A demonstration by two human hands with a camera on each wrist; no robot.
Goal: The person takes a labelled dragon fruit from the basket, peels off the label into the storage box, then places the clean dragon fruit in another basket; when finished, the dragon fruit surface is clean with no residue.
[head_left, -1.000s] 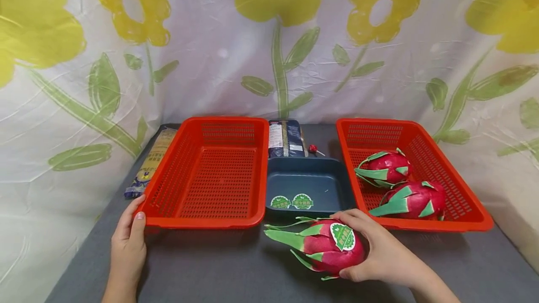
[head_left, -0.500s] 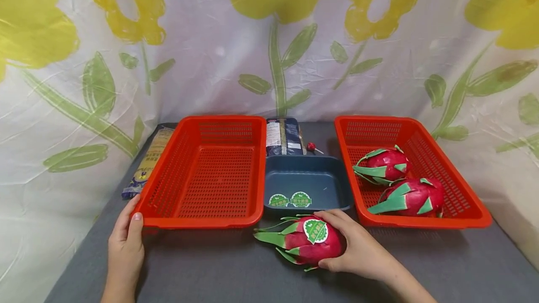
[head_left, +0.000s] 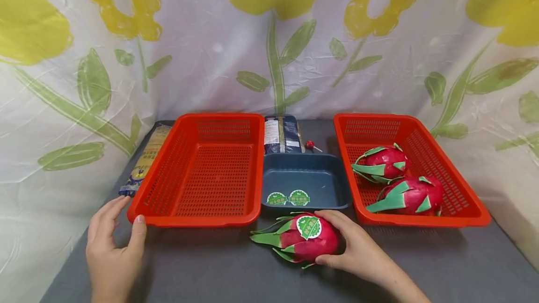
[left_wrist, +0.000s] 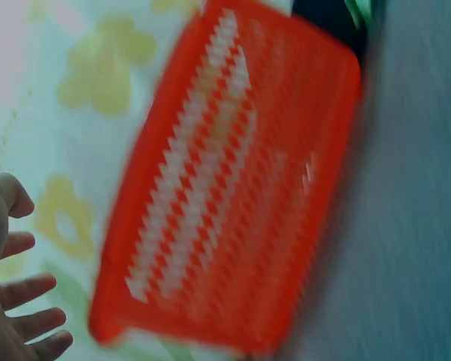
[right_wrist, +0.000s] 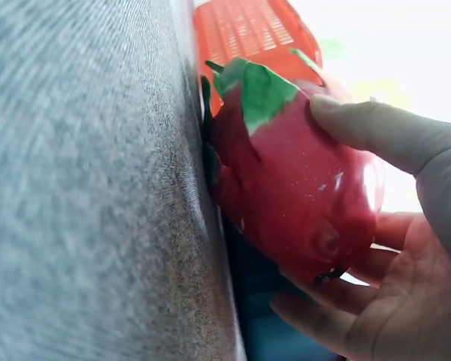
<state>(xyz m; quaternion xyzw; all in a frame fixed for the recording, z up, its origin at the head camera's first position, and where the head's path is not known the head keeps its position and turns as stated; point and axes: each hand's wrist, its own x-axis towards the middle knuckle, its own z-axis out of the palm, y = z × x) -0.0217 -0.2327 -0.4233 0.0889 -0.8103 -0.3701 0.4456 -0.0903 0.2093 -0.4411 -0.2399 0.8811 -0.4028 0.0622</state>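
My right hand (head_left: 351, 249) grips a dragon fruit (head_left: 309, 242) from its right end, low over the grey table in front of the dark blue tray (head_left: 332, 202). A green and white round sticker (head_left: 309, 227) is on the fruit's top, and its green tips point left. In the right wrist view the thumb lies on one side of the dragon fruit (right_wrist: 301, 188) and the fingers reach round the other. My left hand (head_left: 113, 251) is off the left red basket (head_left: 193, 221), fingers spread near its front left corner. The left wrist view shows the left hand (left_wrist: 19, 301) holding nothing.
Two dragon fruits (head_left: 414, 195) lie in the right red basket (head_left: 463, 221). Two similar stickers (head_left: 299, 198) are in the tray. Behind it are a dark packet (head_left: 284, 134) and a red lollipop (head_left: 310, 144). A yellow packet (head_left: 147, 162) lies left of the left basket.
The right hand has moved left with the dragon fruit and lowered it to the table. The left hand has let go of the left basket's corner and spread its fingers.
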